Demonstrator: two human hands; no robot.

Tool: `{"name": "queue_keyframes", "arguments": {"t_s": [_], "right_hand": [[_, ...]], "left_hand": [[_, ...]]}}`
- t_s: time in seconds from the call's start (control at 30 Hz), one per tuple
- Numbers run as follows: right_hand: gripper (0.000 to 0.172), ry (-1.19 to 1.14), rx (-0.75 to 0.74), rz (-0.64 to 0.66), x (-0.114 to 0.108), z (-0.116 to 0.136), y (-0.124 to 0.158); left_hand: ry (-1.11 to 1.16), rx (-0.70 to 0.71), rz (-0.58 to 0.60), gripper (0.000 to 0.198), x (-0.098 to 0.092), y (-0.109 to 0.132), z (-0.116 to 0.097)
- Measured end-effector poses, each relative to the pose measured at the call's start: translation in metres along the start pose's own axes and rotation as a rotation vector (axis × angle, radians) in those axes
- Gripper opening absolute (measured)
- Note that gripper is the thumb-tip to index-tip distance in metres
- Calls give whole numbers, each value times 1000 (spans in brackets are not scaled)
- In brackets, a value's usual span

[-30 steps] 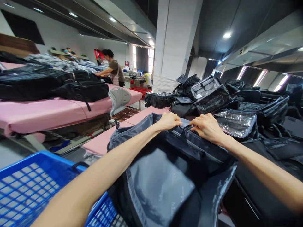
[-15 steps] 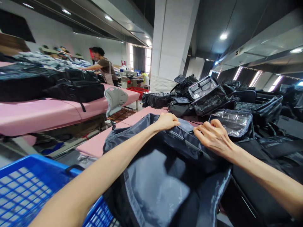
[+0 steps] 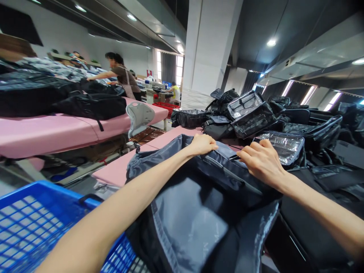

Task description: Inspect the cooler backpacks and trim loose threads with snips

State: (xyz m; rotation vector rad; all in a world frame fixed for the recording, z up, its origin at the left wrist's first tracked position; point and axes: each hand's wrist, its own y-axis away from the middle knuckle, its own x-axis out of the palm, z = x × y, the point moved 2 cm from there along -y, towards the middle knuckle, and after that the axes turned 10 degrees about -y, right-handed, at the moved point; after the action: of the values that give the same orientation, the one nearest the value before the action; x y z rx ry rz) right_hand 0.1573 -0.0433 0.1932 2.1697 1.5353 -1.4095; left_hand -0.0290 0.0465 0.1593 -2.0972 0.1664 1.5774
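Observation:
A black backpack with a grey lining lies open before me, its inside facing up and a mesh-like zipped pocket seam along the far side. My left hand is closed on the far rim, fingers wrapped over the fabric. Farther right on that same edge, my right hand is closed in a pinch. A thin dark piece pokes out at its fingertips, perhaps a zipper pull; I cannot tell. The lower part of the backpack runs out of view.
At lower left stands a blue plastic basket. Black bags are heaped at right on a pink table. Another pink table holds more bags at left. A grey chair stands between. A co-worker leans over the far table.
My right hand has shifted slightly right along the rim, and a thin dark piece now shows at its fingertips. My left hand keeps its hold. The co-worker's arms have moved left.

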Motion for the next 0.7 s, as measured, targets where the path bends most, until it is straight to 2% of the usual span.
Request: {"name": "queue_keyframes", "arguments": {"t_s": [0.13, 0.3, 0.43, 0.57, 0.7], "right_hand": [[19, 0, -56, 12, 3, 2, 0], [11, -265, 55, 48, 3, -4, -2], [18, -167, 109, 79, 9, -6, -15], [19, -128, 91, 135, 13, -7, -27], [15, -159, 49, 171, 6, -9, -30]], "left_hand": [[9, 0, -12, 26, 1, 0, 1], [5, 5, -12, 26, 1, 0, 1], [-20, 1, -11, 29, 0, 1, -1], [-12, 15, -15, 29, 0, 2, -1], [6, 15, -11, 27, 0, 2, 0]]}}
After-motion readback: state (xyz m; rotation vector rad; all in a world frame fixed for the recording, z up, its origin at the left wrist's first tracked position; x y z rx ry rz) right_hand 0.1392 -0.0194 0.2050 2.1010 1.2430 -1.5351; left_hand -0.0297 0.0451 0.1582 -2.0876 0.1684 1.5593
